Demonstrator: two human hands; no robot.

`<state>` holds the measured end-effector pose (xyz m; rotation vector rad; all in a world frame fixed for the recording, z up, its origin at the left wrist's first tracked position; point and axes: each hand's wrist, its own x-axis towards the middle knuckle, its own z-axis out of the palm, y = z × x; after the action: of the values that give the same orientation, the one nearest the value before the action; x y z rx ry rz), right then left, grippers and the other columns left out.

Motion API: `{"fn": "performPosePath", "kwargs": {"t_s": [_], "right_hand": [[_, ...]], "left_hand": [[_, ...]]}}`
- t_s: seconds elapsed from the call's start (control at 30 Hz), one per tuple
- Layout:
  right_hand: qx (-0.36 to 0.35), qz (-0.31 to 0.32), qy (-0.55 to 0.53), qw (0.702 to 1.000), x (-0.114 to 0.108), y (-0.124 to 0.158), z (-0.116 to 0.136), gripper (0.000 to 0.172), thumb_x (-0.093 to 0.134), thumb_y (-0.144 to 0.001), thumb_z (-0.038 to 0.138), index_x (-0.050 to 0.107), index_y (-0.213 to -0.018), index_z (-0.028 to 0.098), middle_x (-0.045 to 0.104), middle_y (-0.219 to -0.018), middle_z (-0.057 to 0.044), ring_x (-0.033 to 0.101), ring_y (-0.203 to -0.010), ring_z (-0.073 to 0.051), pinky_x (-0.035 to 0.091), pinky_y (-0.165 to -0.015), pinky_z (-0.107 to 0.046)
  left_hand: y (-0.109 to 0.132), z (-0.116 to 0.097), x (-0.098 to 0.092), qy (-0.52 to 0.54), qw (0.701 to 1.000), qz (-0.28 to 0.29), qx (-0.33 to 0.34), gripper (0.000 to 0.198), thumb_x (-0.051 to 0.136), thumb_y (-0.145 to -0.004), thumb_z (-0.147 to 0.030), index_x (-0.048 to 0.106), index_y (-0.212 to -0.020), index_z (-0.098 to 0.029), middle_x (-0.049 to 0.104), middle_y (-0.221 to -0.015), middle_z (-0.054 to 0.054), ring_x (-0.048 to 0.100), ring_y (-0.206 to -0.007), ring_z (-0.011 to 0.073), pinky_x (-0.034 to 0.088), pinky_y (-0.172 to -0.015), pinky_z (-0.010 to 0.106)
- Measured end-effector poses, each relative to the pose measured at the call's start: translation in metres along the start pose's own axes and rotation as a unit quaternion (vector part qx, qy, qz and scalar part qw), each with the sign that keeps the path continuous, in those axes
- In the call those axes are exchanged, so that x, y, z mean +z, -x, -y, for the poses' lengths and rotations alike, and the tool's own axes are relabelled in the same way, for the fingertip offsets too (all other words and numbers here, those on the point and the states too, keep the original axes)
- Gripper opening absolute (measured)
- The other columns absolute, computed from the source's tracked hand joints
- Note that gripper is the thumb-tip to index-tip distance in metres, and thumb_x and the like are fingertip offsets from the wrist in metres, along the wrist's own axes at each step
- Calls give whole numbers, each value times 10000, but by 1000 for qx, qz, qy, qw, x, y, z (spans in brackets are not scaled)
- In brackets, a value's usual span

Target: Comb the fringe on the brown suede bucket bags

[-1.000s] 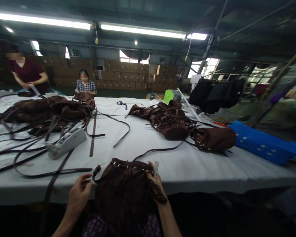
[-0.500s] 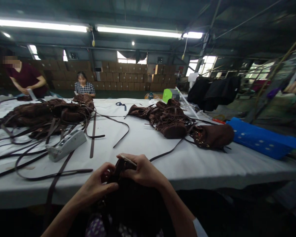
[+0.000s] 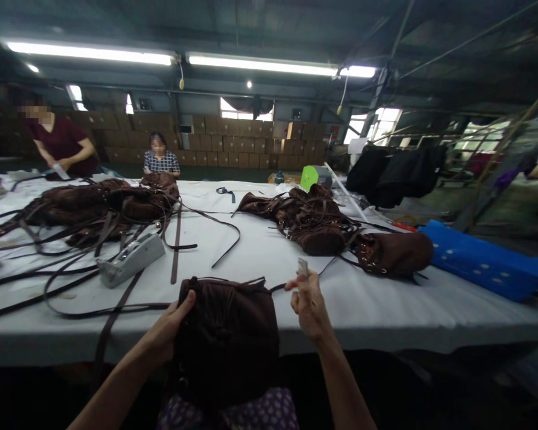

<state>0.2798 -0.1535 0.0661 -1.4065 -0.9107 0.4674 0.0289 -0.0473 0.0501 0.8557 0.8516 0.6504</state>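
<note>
A dark brown, soft-sided bag (image 3: 233, 340) of matte, leather-like material, its front gathered into puckers, stands upright before the table's near edge, right of and nearer than the grey, wedge-shaped tape dispenser (image 3: 132, 260). Small metal rings glint low on its side. The left hand (image 3: 173, 325) grips its upper left side, thumb pressed flat on the front; the other fingertips are hidden. The right hand (image 3: 311, 304), raised just beside the bag, curls its fingers round a small, pale grey, flat tool (image 3: 302, 267); whether it also pinches the thin brown strap (image 3: 278, 288) behind, I cannot tell.

The dispenser rests on a long table (image 3: 385, 304) under smooth white cloth. Left of and beyond it slumps a heap of crumpled brown bags (image 3: 76, 203) trailing flat straps; well to its right lie a second brown heap (image 3: 305, 221) and a perforated blue plastic container (image 3: 488, 260). Far beyond it, two people work before stacked cardboard boxes (image 3: 233, 143), under fluorescent tubes (image 3: 264, 64).
</note>
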Motion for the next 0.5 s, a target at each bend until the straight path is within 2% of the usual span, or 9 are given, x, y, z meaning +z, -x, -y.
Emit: {"fn": "performPosePath", "kwargs": {"t_s": [0.07,0.1,0.17,0.23,0.33,0.4,0.5], "right_hand": [[49,-3,-2,999,-7,19,-20,388,329,-888,598,429,-916,224,510,-628,55,319,-367,-64,235,-349,-194],[60,6,15,998,-6,31,-31,377,317,-893,590,421,-878,228,477,-583,65,338,-373,-75,258,-357,-199],[48,19,74,996,-2,53,-49,352,320,-902,560,424,-831,232,437,-537,67,413,-418,-109,336,-404,-224],[2,17,143,990,2,69,-58,306,356,-911,510,450,-822,233,471,-574,41,491,-506,-144,400,-483,-257],[-111,35,225,967,3,77,-52,244,378,-934,411,493,-812,233,516,-697,-3,527,-634,-166,434,-594,-282],[-190,71,272,941,6,74,-38,226,345,-954,332,516,-847,228,513,-771,-21,522,-685,-167,436,-636,-284],[-288,157,342,881,21,65,-11,254,280,-961,205,506,-1075,203,530,-868,-49,520,-742,-171,430,-663,-290]], "left_hand": [[-5,-9,-3,36,999,10,10,426,624,-801,-416,612,-1098,-111,711,-987,136,660,-958,264,535,-841,363],[-7,-13,-4,54,998,23,10,401,614,-811,-406,623,-1076,-106,713,-976,134,663,-951,261,534,-845,360],[-9,-18,-5,82,995,53,9,366,605,-820,-395,643,-1033,-99,718,-955,128,671,-927,254,532,-844,350],[-9,-21,-8,85,993,72,22,317,640,-802,-340,652,-1012,-103,723,-936,117,680,-891,248,536,-825,336],[-9,-23,-10,67,994,72,43,263,684,-762,-247,656,-982,-104,726,-903,113,690,-827,239,542,-782,328],[-10,-24,-9,67,996,61,27,234,672,-771,-254,657,-943,-95,725,-860,118,691,-772,229,546,-750,331],[-14,-28,0,72,996,46,6,190,636,-798,-252,648,-897,-90,718,-782,109,680,-681,208,547,-680,325]]}}
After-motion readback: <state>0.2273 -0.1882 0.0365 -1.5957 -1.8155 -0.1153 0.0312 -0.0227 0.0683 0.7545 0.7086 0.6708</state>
